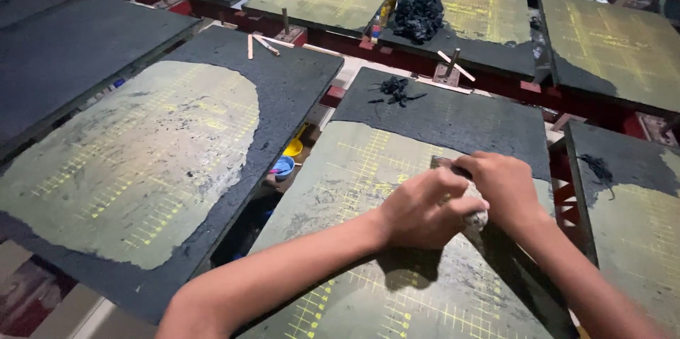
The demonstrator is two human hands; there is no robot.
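Scraping black coating off the near board (368, 190): lower part shows green with yellow grid, upper band black, so roughly half appears cleared. Left neighbour board (142, 162) similarly part-bared. Left hand (418, 208) and right hand (504, 187) both clench a pale rag (476, 220) against the board's right side. Peeled black scraps (394, 89) lie above.

The scene is dim and warm-toned, with the brightest patch at the upper right of the frame, where pale clutter catches the light. Light falls from above and slightly ahead: the left hand (418, 211) throws a soft dark shadow toward the lower middle, onto the green board (354, 190). No harsh glare shows; the boards have a dull, even sheen. The far corners sink into murk. Straight edges bow outward near the borders, a wide-lens distortion. The forearms at the bottom edge look slightly soft.
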